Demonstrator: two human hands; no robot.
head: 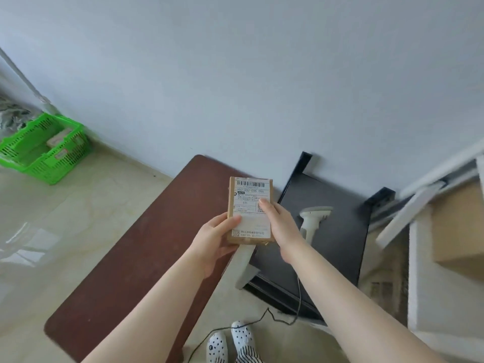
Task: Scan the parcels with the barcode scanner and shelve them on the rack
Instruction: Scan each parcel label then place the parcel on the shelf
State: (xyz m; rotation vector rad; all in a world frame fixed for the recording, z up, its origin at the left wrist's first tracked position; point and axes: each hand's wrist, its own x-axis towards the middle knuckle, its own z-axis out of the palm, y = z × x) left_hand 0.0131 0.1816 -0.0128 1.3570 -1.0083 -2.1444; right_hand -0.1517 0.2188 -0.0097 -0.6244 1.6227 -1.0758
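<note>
A small brown cardboard parcel (251, 203) with a white shipping label and barcode facing up is held above the dark red table (136, 252). My left hand (215, 239) grips its lower left corner, thumb on the label. My right hand (280, 226) holds its right edge, fingers over the label. The white barcode scanner (313, 221) lies on a black surface (337, 247) just right of my right hand, its cable trailing to the floor. A white rack (429, 260) with a cardboard box (461, 231) stands at the right edge.
A green plastic basket (45, 148) holding more parcels sits on the floor by the wall at the far left. The scanner cable (262, 318) runs across the floor near my feet. A plain wall lies behind.
</note>
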